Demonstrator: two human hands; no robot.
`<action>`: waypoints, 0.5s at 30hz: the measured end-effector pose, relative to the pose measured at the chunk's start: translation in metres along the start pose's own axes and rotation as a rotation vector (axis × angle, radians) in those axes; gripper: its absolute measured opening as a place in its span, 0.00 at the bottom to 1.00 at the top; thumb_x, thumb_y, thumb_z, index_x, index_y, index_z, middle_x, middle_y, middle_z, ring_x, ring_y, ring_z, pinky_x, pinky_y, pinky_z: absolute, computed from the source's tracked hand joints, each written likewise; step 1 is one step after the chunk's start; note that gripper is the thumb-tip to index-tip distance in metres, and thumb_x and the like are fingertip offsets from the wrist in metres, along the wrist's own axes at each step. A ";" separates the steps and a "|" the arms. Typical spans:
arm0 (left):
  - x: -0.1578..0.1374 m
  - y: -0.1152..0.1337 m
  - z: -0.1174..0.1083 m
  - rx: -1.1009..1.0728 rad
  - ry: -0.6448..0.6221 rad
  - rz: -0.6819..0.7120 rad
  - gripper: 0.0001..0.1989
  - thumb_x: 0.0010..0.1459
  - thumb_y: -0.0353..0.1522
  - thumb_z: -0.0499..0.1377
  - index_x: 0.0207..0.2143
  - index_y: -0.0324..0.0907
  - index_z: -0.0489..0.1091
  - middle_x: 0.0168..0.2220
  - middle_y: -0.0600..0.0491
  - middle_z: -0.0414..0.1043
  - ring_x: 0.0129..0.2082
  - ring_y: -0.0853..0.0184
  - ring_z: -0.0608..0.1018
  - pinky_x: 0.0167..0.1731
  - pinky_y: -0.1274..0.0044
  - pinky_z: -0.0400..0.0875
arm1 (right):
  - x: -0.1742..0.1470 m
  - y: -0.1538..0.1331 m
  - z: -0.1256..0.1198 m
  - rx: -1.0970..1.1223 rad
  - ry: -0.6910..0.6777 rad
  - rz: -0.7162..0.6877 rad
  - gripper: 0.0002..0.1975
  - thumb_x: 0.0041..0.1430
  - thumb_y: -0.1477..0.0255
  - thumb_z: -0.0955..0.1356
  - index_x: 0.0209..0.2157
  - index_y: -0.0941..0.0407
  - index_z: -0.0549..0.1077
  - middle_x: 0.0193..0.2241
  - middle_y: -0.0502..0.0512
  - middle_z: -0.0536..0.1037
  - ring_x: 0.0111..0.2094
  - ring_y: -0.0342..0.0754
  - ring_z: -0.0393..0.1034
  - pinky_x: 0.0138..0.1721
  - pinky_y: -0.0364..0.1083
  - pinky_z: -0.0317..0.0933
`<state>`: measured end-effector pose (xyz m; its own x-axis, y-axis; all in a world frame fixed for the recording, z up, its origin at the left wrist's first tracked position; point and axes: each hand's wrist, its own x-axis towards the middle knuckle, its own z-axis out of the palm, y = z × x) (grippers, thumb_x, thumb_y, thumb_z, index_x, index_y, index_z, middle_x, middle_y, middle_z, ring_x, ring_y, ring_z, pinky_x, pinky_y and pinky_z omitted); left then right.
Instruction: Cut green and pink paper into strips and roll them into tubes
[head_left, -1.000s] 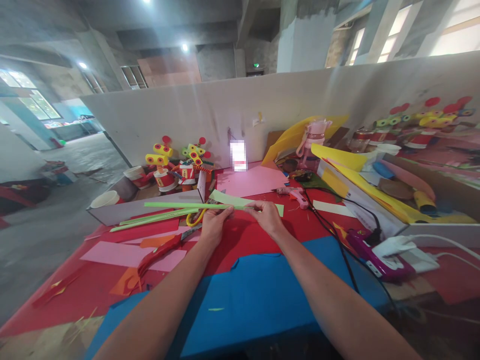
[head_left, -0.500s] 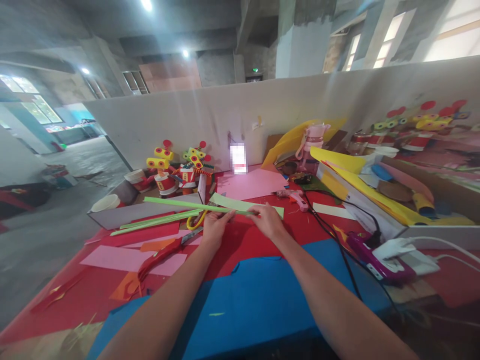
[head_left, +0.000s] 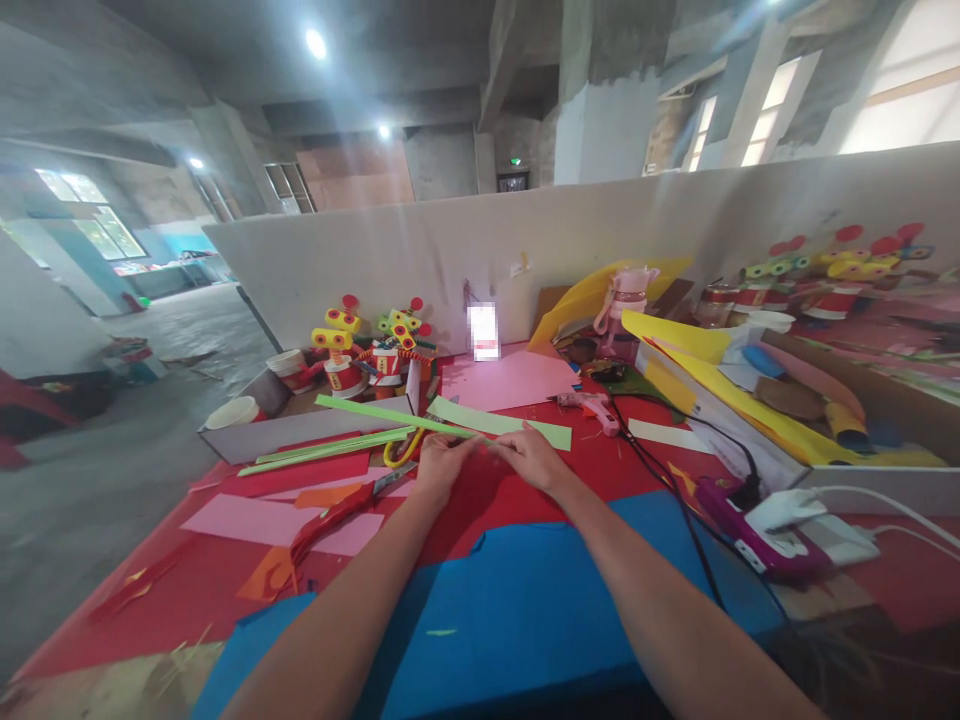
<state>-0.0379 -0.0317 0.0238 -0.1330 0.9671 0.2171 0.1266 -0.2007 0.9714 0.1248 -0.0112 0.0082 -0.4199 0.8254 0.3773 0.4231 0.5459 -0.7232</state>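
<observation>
Both my left hand [head_left: 444,464] and my right hand [head_left: 531,455] pinch the near end of a long light-green paper strip [head_left: 375,412], which slants away to the left above the table. The fingertips of the two hands almost meet. Behind them lies a wider pale-green paper piece [head_left: 517,424]. More narrow green strips [head_left: 322,450] rest to the left, by the yellow-handled scissors [head_left: 397,450]. A second pair of scissors, with red handles [head_left: 330,515], lies across pink paper [head_left: 247,520] and orange scraps.
Paper-cup figures [head_left: 341,365] stand in a shallow box at the back left. A pink glue gun [head_left: 592,405] lies right of my hands, with black cables running to a purple power strip [head_left: 757,530]. A box of yellow paper [head_left: 720,390] stands at the right. Blue material [head_left: 540,600] covers the front.
My hands have drawn closer together at the strip's near end, the fingertips now nearly touching. The whole view has shifted slightly, so the scene sits lower and further right.
</observation>
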 end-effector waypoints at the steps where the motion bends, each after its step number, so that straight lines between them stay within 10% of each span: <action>1: 0.001 0.001 -0.002 -0.003 0.016 0.017 0.15 0.40 0.38 0.68 0.11 0.40 0.70 0.15 0.54 0.69 0.20 0.70 0.69 0.24 0.78 0.63 | 0.000 0.000 -0.002 0.060 -0.021 0.000 0.17 0.61 0.64 0.63 0.23 0.54 0.76 0.24 0.50 0.79 0.29 0.45 0.73 0.51 0.50 0.58; 10: 0.014 0.013 -0.041 -0.332 0.130 -0.041 0.13 0.39 0.37 0.69 0.20 0.37 0.71 0.18 0.55 0.69 0.20 0.73 0.70 0.23 0.80 0.65 | 0.002 0.022 -0.033 0.174 0.039 0.169 0.18 0.57 0.61 0.63 0.25 0.58 0.77 0.25 0.57 0.80 0.30 0.49 0.74 0.33 0.45 0.65; 15: -0.004 0.013 -0.014 -0.277 -0.319 -0.172 0.14 0.41 0.36 0.68 0.29 0.36 0.74 0.23 0.54 0.72 0.20 0.73 0.70 0.24 0.80 0.66 | 0.003 0.006 -0.008 0.405 0.083 0.095 0.21 0.59 0.56 0.63 0.38 0.57 0.79 0.33 0.57 0.81 0.34 0.51 0.74 0.37 0.47 0.66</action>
<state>-0.0495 -0.0401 0.0369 0.1861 0.9811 0.0523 -0.1445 -0.0253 0.9892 0.1322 -0.0048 0.0095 -0.3214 0.8872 0.3311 0.1000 0.3795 -0.9198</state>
